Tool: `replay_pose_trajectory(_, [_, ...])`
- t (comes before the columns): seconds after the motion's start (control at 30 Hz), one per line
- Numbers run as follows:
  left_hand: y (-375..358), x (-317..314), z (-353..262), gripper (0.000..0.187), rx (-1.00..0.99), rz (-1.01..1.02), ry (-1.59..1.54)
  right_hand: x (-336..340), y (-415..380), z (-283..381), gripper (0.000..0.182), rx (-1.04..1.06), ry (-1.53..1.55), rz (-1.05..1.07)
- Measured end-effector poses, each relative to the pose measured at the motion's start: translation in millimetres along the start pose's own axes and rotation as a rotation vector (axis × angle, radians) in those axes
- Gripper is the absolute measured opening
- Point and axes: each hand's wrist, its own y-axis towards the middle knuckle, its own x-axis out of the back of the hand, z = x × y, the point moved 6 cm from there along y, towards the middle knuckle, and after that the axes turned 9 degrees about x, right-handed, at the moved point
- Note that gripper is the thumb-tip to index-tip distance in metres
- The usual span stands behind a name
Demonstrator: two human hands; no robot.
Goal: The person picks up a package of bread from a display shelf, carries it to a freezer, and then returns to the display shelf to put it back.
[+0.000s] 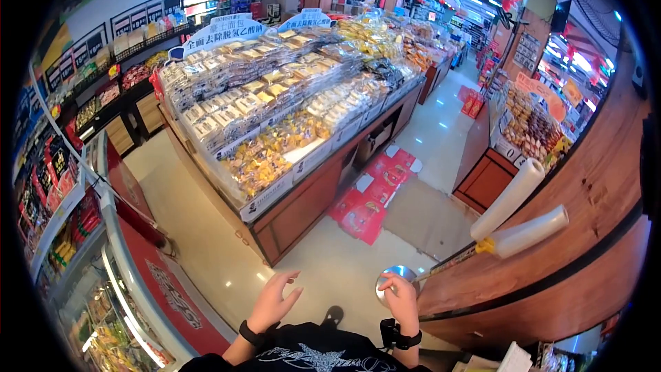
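Observation:
My left hand is held out over the floor in front of me, thumb apart from the fingers, with nothing in it. A dark band circles that wrist. To the right, my right hand hangs with loosely bent fingers and a gap below the index finger, and no object shows in it. It overlaps a round, shiny metal disc beside the wooden counter. Ahead of both hands stands a large display stand filled with packaged bread and yellow-wrapped snacks.
Two rolls of clear plastic bags stick out from the wooden counter at right. Red flattened cardboard and a brown mat lie on the tiled floor. A glass-topped freezer stands at left. Farther right is a bread-filled display.

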Motion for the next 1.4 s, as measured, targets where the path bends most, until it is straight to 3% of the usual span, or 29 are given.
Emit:
replay_pose_trajectory(0.2, [44.3,-45.7,-25.1,0.037,-0.025,0.021,0.029,31.7,37.1,-35.2,0.004,0.042,-0.035,0.032])
replay_pose_trajectory(0.4, [70.4,-74.9,-36.7,0.037,-0.053,0.046,0.095,31.1,44.2,-82.8,0.009,-0.148,0.022,0.113])
replay_pose_trajectory(0.7, [136.8,-84.7,-32.8,0.038,0.0,0.156,0.127,20.6,97.5,-107.5,0.01,-0.044,-0.036,0.062])
replay_pose_trajectory(0.77, [159.4,-83.8,-29.9,0.038,-0.011,0.154,0.133,14.6,119.4,-114.1,0.01,-0.143,-0.022,0.158])
replay_pose_trajectory(1.0, [264.3,-57.5,-17.5,0.038,-0.034,0.161,0.148,-10.0,224.4,-109.2,0.008,-0.069,-0.166,0.111])
replay_pose_trajectory(1.1, [309.4,-31.6,-24.8,0.038,-0.188,0.079,0.087,-25.8,277.6,-100.4,0.009,-0.034,-0.093,0.128])
replay_pose_trajectory(1.27, [363.5,-5.3,-6.1,0.038,-0.108,0.137,0.03,-60.7,343.3,-82.7,0.009,-0.028,-0.164,0.114])
replay_pose_trajectory(1.4, [382.5,9.0,11.7,0.038,-0.086,0.129,0.016,-101.1,369.1,-83.4,0.009,-0.056,-0.121,0.237])
